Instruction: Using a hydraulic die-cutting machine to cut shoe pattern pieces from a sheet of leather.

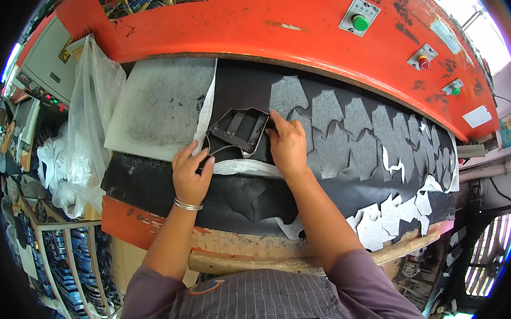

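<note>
A metal cutting die, a bent strip outline with flat cross bars inside, rests on a black sheet of material. At its lower left corner my left hand pinches the edge between thumb and fingers. My right hand grips the die's right side, fingertips at the upper corner. Right of the die, rows of cut shapes show grey in the sheet. Dark cut pieces lie nearer to me, below the die. A white strip runs along the sheet's near edge.
An orange machine beam spans the far side, with a green button and red button. A whitish board lies left, beside a hanging plastic bag. White scraps lie near right. A wooden rail edges the front.
</note>
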Action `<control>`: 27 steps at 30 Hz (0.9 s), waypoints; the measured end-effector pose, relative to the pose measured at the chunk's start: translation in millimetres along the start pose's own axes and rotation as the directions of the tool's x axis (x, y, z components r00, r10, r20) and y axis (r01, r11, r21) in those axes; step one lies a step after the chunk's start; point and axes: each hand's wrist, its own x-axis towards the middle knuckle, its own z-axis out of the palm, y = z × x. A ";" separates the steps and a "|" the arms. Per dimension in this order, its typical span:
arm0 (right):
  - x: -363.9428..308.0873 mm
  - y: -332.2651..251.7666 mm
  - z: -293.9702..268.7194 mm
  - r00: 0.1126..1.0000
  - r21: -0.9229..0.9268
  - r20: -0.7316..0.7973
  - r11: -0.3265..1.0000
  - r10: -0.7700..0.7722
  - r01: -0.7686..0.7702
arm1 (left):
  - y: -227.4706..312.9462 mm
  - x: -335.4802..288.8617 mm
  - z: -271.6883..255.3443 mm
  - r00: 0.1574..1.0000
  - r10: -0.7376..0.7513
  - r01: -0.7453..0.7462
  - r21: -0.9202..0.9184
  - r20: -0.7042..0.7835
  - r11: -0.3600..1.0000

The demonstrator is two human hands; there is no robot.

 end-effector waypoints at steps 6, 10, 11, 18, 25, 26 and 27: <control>-30.8 -21.2 -27.0 0.978 0.121 0.183 0.985 0.102 -0.126 | 8.2 29.3 -21.8 0.962 -0.041 0.076 -0.121 0.269 0.990; -30.3 -36.8 -30.1 0.970 0.085 0.223 0.989 0.097 -0.118 | -2.2 53.1 -28.6 0.871 -0.001 -0.020 0.039 0.491 0.999; -31.5 -35.3 -27.5 0.970 0.065 0.220 0.991 0.100 -0.117 | -3.7 53.1 -27.3 0.851 -0.049 0.040 0.028 0.523 0.999; -41.6 -19.1 -21.3 0.983 0.012 0.181 0.999 0.043 -0.046 | -0.3 43.3 -15.2 0.875 -0.056 0.042 0.041 0.480 0.998; -36.7 -25.5 -24.8 0.984 -0.018 0.156 0.996 0.084 -0.082 | 1.1 49.3 -7.9 0.869 -0.038 0.027 0.029 0.493 0.999; -36.6 -25.4 -24.3 0.984 -0.022 0.164 0.997 0.074 -0.071 | 0.9 48.9 -9.1 0.873 -0.040 0.036 0.018 0.486 0.999; -35.1 -26.6 -25.0 0.983 -0.027 0.170 0.998 0.064 -0.060 | 1.0 48.0 -10.2 0.872 -0.038 0.034 0.018 0.488 0.999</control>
